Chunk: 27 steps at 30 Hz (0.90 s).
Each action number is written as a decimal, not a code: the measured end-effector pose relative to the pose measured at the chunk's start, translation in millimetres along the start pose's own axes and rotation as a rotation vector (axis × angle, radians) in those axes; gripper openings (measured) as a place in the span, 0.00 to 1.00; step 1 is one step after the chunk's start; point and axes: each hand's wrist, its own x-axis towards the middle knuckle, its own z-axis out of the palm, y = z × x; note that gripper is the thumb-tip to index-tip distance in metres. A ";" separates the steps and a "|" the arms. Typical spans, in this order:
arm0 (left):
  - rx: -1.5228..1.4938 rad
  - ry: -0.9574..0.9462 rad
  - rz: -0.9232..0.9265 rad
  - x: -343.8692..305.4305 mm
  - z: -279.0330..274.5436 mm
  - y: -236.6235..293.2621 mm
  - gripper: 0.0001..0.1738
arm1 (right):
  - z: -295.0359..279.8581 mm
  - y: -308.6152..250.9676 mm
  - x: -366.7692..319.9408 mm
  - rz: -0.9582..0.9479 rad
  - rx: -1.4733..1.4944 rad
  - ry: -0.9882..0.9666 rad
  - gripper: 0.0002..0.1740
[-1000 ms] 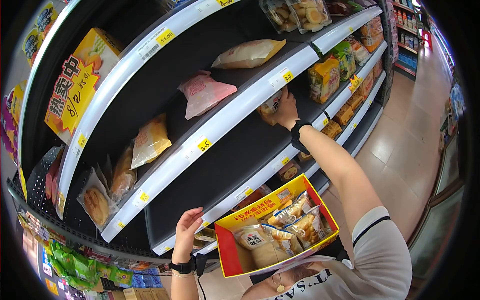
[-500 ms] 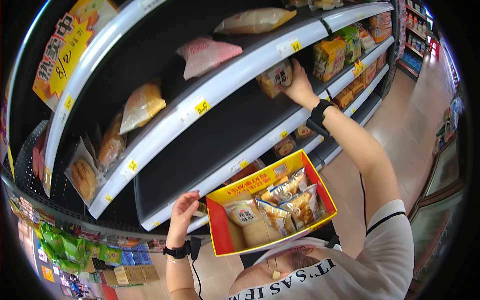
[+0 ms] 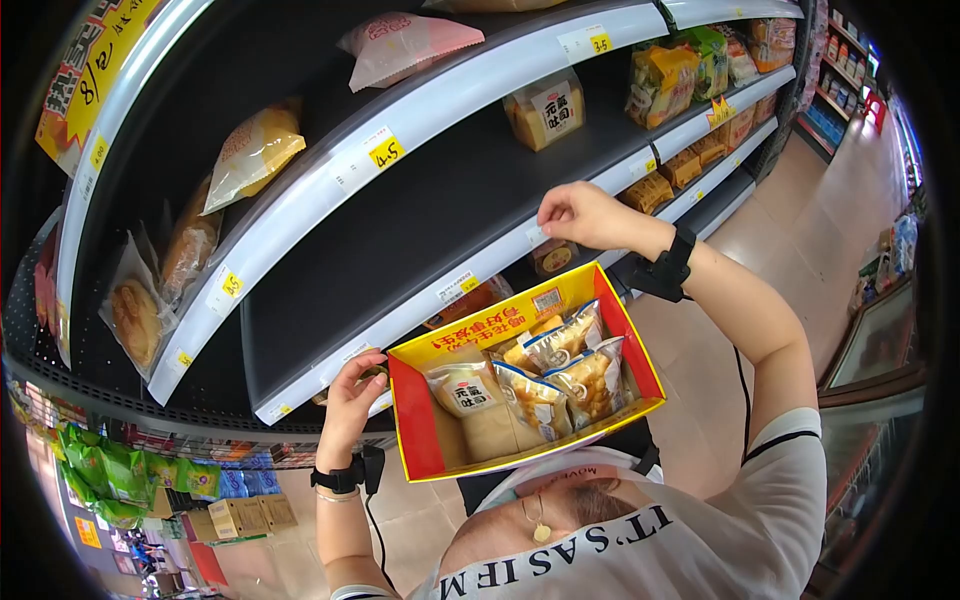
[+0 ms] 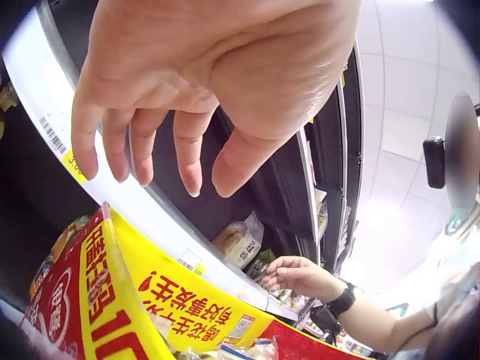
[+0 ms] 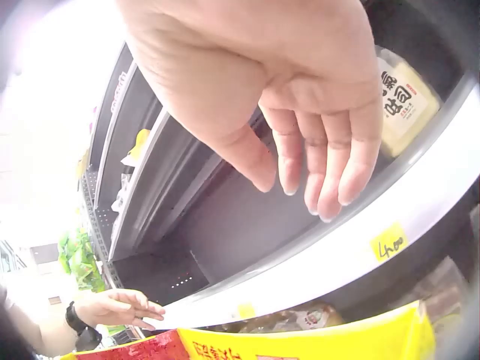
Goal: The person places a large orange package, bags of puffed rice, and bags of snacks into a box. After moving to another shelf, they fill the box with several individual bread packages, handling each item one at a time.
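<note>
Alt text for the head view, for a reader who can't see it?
A person's empty right hand hovers above a red-and-yellow box of snack packs in front of shop shelves. The left hand is open beside the box's left corner; a bread pack stands on a shelf above.

In the head view the fingertips of the left hand (image 3: 350, 400) are lying so close to the corner of the box (image 3: 500, 337) and the shelf rail (image 3: 410, 315) that contact is not showing, and the person's collar (image 3: 570, 468) is covering the underside of the box. In the right wrist view the right hand (image 5: 277, 67) is hiding part of the toast pack (image 5: 412, 101). In the left wrist view the bottom edge is cutting through the box, while the price tag (image 4: 54, 135) is showing too blurred to read.
</note>
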 end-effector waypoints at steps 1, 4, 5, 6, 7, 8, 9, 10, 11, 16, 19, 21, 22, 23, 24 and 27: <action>-0.001 -0.001 -0.004 0.5 0.9 1.0 0.15 | 3.4 -8.9 -4.7 0.005 0.014 -0.056 0.06; -0.012 -0.063 0.007 1.9 0.7 -4.2 0.14 | 10.8 -19.0 -9.3 0.028 -0.015 -0.188 0.07; 0.008 -0.062 0.012 2.4 -0.4 -9.9 0.14 | 13.5 -19.7 -9.4 0.003 -0.041 -0.249 0.08; 0.009 -0.078 -0.003 1.9 -0.1 -11.0 0.15 | 16.7 -21.9 -10.4 -0.023 -0.063 -0.314 0.08; 0.010 -0.090 -0.018 2.1 -0.2 -11.9 0.15 | 18.6 -25.2 -11.8 -0.021 -0.054 -0.334 0.08; -0.012 -0.105 -0.034 1.9 -0.5 -14.8 0.15 | 19.7 -30.2 -12.9 -0.036 -0.088 -0.340 0.09; 0.000 -0.114 -0.047 1.0 1.5 -11.6 0.16 | 22.0 -34.9 -13.7 -0.055 -0.121 -0.346 0.10; 0.032 -0.123 -0.037 1.2 2.0 -12.9 0.16 | 24.3 -36.3 -14.3 -0.062 -0.102 -0.362 0.10; 0.066 -0.134 -0.024 1.4 2.4 -13.8 0.16 | 27.2 -36.4 -14.2 -0.067 -0.096 -0.378 0.10; 0.292 -0.169 -0.042 2.2 7.5 0.0 0.18 | 32.6 -42.8 -12.6 -0.060 -0.187 -0.467 0.11; 0.550 -0.274 0.072 6.8 6.3 11.7 0.20 | 35.2 -46.1 -15.8 -0.114 -0.246 -0.497 0.11; 0.629 -0.325 0.101 11.4 6.8 19.9 0.21 | 37.2 -46.8 -18.8 -0.166 -0.294 -0.503 0.12; 0.708 -0.374 0.132 14.5 7.4 22.0 0.22 | 38.3 -47.0 -20.5 -0.159 -0.321 -0.518 0.13; 0.706 -0.374 0.131 17.7 8.5 22.5 0.22 | 38.9 -47.0 -21.5 -0.152 -0.347 -0.534 0.14; 0.785 -0.401 0.174 20.7 10.2 23.0 0.23 | 39.2 -45.1 -22.1 -0.151 -0.347 -0.536 0.14; 0.876 -0.449 0.232 30.6 16.6 22.9 0.24 | 38.5 -40.0 -24.8 -0.121 -0.365 -0.620 0.15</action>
